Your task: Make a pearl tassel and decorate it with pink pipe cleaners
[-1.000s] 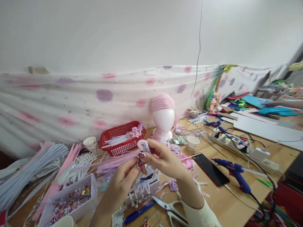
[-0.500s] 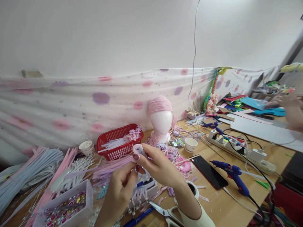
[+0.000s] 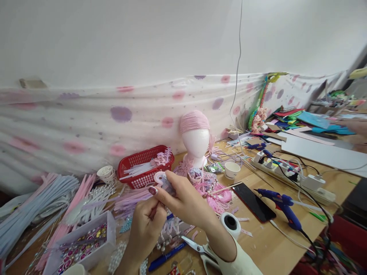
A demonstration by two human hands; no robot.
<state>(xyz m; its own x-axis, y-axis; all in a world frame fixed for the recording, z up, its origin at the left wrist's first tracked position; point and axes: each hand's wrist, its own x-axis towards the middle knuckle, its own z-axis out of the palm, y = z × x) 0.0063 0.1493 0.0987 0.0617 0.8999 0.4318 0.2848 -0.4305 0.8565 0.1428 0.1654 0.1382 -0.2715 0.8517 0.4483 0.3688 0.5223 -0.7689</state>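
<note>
Both of my hands meet above the cluttered wooden table [image 3: 275,244]. My right hand [image 3: 183,200] pinches a small pink-and-lilac coiled piece [image 3: 161,179] between thumb and fingers. My left hand [image 3: 149,221] is curled just below it, fingers closed; what it grips is hidden behind the right hand. Behind the hands stands a white foam mannequin head [image 3: 196,143] with pink strands wound over its top. Pink decorations [image 3: 213,189] lie at its base.
A red basket [image 3: 145,166] with white sticks stands at the back left, pipe-cleaner bundles [image 3: 34,206] and a gem box [image 3: 83,244] lie left. Scissors [image 3: 200,250], a pen [image 3: 166,258], a tape roll [image 3: 231,222], a phone [image 3: 254,202], a blue glue gun [image 3: 282,206] and a power strip [image 3: 289,172] lie right.
The hands moved slightly left and down with the coiled piece. The right hand's wrist shifted off the white tape roll, which now shows. A person's hand at the far right pulled back.
</note>
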